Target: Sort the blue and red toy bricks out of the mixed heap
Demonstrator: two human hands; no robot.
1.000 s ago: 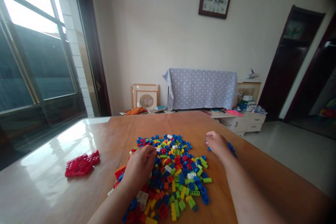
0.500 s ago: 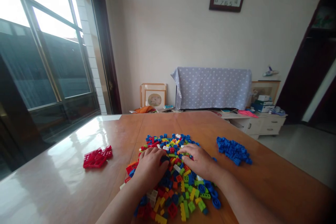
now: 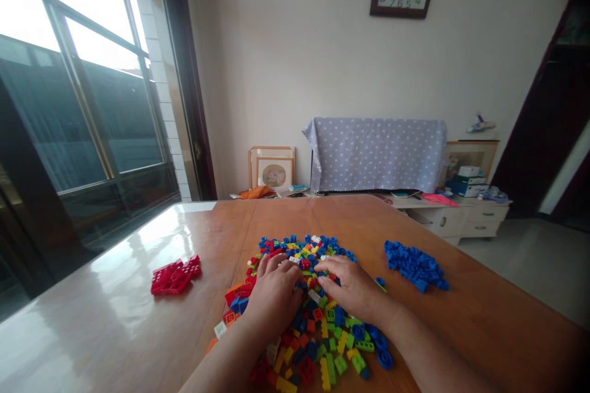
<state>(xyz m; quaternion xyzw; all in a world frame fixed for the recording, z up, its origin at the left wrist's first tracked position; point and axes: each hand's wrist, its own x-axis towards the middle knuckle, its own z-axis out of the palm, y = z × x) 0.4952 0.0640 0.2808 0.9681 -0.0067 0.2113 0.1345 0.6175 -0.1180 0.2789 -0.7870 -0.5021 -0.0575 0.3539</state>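
Observation:
A mixed pile of toy building bricks [image 3: 329,344] in red, blue, yellow, green, orange and white spreads over the wooden table in front of me. On the left part of the pile rests my left hand [image 3: 276,295], fingers bent and slightly apart, thumb away from them; its fingertips are partly hidden among the bricks. My right hand [image 3: 353,285] reaches over the pile's right side, thumb and fingers apart with loose bricks between and below them. Neither hand visibly lifts a brick. Both forearms cover parts of the pile's near edges.
On the table [image 3: 212,239], a group of red bricks [image 3: 175,276] lies to the left and a heap of blue bricks [image 3: 415,265] to the right. Beyond the table are a cloth-covered object [image 3: 378,153], a white cabinet [image 3: 465,221] and leaning frames [image 3: 271,172].
The view has shifted slightly, so everything sits a little further right. My left hand has moved slightly rightward over the pile, uncovering blue and white bricks at its left. My right hand barely differs.

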